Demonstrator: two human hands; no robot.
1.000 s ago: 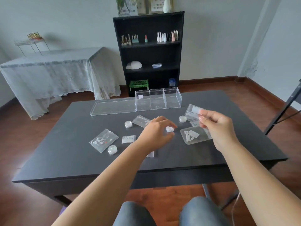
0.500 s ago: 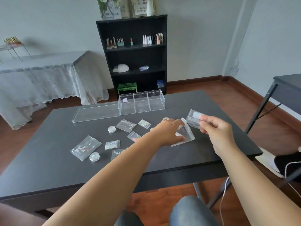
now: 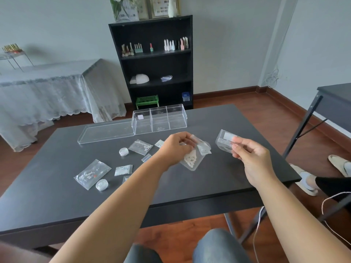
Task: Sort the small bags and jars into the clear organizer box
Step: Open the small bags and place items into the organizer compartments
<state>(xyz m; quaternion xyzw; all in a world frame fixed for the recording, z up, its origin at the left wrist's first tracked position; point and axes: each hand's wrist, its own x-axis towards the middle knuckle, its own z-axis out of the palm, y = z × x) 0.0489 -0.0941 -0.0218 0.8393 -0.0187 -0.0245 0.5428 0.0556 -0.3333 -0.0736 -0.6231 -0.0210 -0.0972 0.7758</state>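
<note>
While both hands are raised off the table (image 3: 218, 186), each has bags in it, which reads as gathering several at once instead of making single trips. Left hand (image 3: 175, 148): fingers curled together and clamped on the upper edge of a clear bag of white beads (image 3: 191, 158), which hangs below the fingertips with its load slumped to the bottom corner; a second, smaller bag (image 3: 204, 148) sticks out just beyond the same fingers, probably pinched along with it. Whether anything else is tucked in the palm cannot be told. Right hand (image 3: 250, 154): thumb and fingertips closed on the near edge of a stiff clear packet (image 3: 225, 141), which juts out past the fingertips, towards the left hand, tilted and well clear of the tabletop. Organizer box (image 3: 159, 120) stands open, beyond both sets of fingers, three compartments side by side; a small white item shows in the left one, the others look nearly empty. Its lid (image 3: 106, 130) lies flat beside it, touching or almost so, likely set there to keep the compartments reachable. Outside the left wrist several bags lie loose, the largest bag (image 3: 92, 174) with a small round jar (image 3: 102, 185) just beside it, another jar (image 3: 123, 151) nearer the lid. Judgement: sorting is at an early stage, most pieces not yet boxed.
</note>
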